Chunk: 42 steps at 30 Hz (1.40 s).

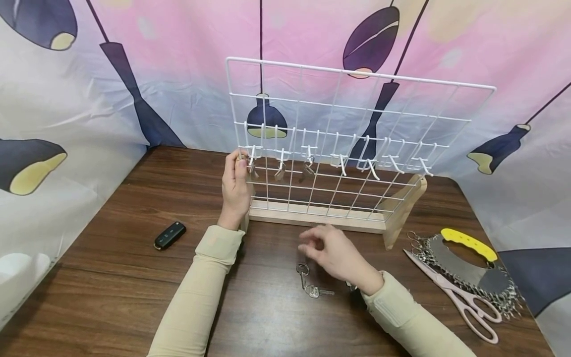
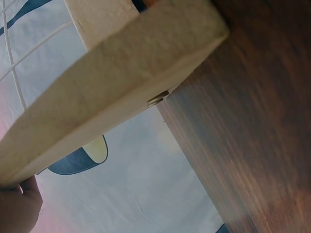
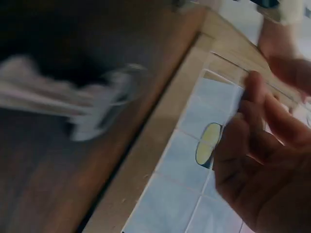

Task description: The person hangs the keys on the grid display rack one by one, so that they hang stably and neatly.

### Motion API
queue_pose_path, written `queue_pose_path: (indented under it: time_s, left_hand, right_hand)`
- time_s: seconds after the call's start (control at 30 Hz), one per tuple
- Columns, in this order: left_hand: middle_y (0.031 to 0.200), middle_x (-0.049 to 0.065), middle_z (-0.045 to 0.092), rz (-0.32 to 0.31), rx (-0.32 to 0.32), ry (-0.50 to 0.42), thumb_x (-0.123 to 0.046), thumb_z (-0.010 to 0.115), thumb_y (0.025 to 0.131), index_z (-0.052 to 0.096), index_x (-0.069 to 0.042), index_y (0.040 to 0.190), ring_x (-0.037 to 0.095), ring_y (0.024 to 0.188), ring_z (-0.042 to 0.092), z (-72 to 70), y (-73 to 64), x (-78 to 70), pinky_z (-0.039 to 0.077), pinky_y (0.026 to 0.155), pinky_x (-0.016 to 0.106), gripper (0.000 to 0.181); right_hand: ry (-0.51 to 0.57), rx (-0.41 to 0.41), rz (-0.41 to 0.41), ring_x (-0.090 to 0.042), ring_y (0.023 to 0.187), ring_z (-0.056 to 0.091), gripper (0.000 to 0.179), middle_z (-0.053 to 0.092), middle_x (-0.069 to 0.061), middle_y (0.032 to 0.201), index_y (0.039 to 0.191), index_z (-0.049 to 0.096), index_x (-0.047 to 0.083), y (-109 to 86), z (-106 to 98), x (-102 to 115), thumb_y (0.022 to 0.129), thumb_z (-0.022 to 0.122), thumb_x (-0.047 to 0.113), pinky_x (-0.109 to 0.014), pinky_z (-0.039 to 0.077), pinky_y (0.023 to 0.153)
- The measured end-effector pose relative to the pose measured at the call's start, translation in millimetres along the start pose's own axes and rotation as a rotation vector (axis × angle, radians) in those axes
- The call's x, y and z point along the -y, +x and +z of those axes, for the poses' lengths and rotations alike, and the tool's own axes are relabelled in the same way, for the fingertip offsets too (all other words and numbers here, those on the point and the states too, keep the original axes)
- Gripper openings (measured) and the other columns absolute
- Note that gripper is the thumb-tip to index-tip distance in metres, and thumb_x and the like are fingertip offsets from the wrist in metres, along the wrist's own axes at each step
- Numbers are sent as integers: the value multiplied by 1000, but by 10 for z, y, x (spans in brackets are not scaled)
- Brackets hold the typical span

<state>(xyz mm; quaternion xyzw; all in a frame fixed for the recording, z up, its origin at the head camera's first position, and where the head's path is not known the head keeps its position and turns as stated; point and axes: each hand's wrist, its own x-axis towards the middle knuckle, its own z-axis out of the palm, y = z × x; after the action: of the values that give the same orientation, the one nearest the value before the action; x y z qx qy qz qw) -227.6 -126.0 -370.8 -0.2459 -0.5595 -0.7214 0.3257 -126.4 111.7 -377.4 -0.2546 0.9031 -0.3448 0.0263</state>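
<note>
A white wire grid rack (image 1: 312, 65) with a row of hooks stands upright on a wooden base (image 1: 312, 216). My left hand (image 1: 237, 183) grips the wooden upright (image 2: 112, 82) at its left end. Small metal keys (image 1: 280, 172) hang from the three leftmost hooks; the other hooks carry nothing. In front of the base, my right hand (image 1: 336, 253) hovers with loosely bent fingers and holds nothing. Just below it on the table lies a key on a ring and short chain (image 1: 314, 291). Another metal piece (image 1: 351, 285) is partly hidden under the right wrist.
On the table's left lies a black car key (image 1: 170, 235). Pink-handled scissors (image 1: 459, 295) lie at the right, beside a curved blade with a yellow handle (image 1: 469, 244) and a metal chain mesh (image 1: 504, 297). A patterned curtain (image 1: 200, 99) hangs behind the table.
</note>
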Motion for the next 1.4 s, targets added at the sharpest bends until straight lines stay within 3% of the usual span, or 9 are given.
queue_pose_path:
  time_s: [0.17, 0.33, 0.43, 0.53, 0.63, 0.77, 1.1, 1.27, 1.4]
  left_hand:
    - [95, 6, 48, 2, -1, 22, -17, 34, 105, 34, 19, 117, 11, 78, 49, -10, -15, 6, 46, 66, 23, 38]
    - [95, 3, 49, 12, -3, 22, -15, 34, 105, 36, 19, 117, 11, 77, 50, -8, -18, 0, 47, 66, 23, 36]
    - [96, 2, 50, 15, 0, 11, -15, 34, 105, 41, 12, 117, 11, 78, 50, -6, -16, -2, 46, 66, 23, 31]
    - [97, 2, 49, 16, 0, -7, -15, 34, 105, 46, 2, 116, 12, 79, 49, -5, -12, -4, 46, 66, 24, 24]
    - [96, 4, 48, 9, -2, -24, -15, 34, 105, 46, 1, 116, 12, 79, 48, -3, -10, -4, 46, 66, 24, 23]
    - [96, 5, 49, -1, -1, -39, -16, 34, 105, 39, 12, 117, 12, 80, 48, 1, -8, -2, 46, 67, 23, 31]
    - [97, 2, 49, 5, 12, 6, -19, 34, 105, 36, 15, 119, 15, 80, 48, 4, 1, -11, 46, 66, 25, 37]
    - [95, 2, 49, 6, 13, 13, -21, 34, 105, 37, 15, 118, 20, 79, 47, 0, -3, -9, 47, 66, 23, 38]
    - [95, 6, 47, 2, 14, -5, -20, 34, 105, 36, 15, 118, 11, 81, 48, 3, -11, -11, 47, 67, 23, 38]
  right_hand:
    - [-210, 113, -15, -10, 77, 43, 39, 53, 9, 78, 111, 70, 13, -59, 110, -39, 82, 77, 38, -27, 41, 66]
    - [-266, 183, -29, -13, 80, 44, 34, 54, 7, 79, 101, 70, 14, -78, 127, -48, 80, 79, 39, -30, 40, 68]
    - [-278, 206, -25, -13, 80, 44, 28, 54, 9, 78, 95, 68, 16, -84, 121, -57, 80, 79, 37, -29, 40, 67]
    - [-280, 211, -29, -12, 79, 44, 24, 54, 10, 77, 92, 67, 17, -85, 119, -66, 81, 78, 36, -28, 40, 67]
    - [-280, 206, -37, -12, 79, 45, 21, 53, 11, 76, 90, 66, 18, -87, 120, -66, 82, 78, 34, -27, 40, 65]
    - [-294, 201, -46, -11, 78, 45, 18, 52, 12, 76, 89, 66, 19, -88, 123, -64, 83, 77, 32, -26, 39, 64]
    - [-339, 170, -81, -12, 76, 45, 12, 53, 12, 77, 87, 67, 19, -92, 137, -64, 85, 75, 27, -26, 40, 63]
    - [-356, 183, -60, -14, 81, 49, 31, 55, 9, 80, 94, 67, 16, -97, 157, -35, 82, 75, 43, -31, 42, 67]
    - [-371, 197, -60, -15, 82, 50, 33, 55, 9, 81, 95, 66, 16, -101, 169, -23, 80, 76, 44, -31, 42, 68]
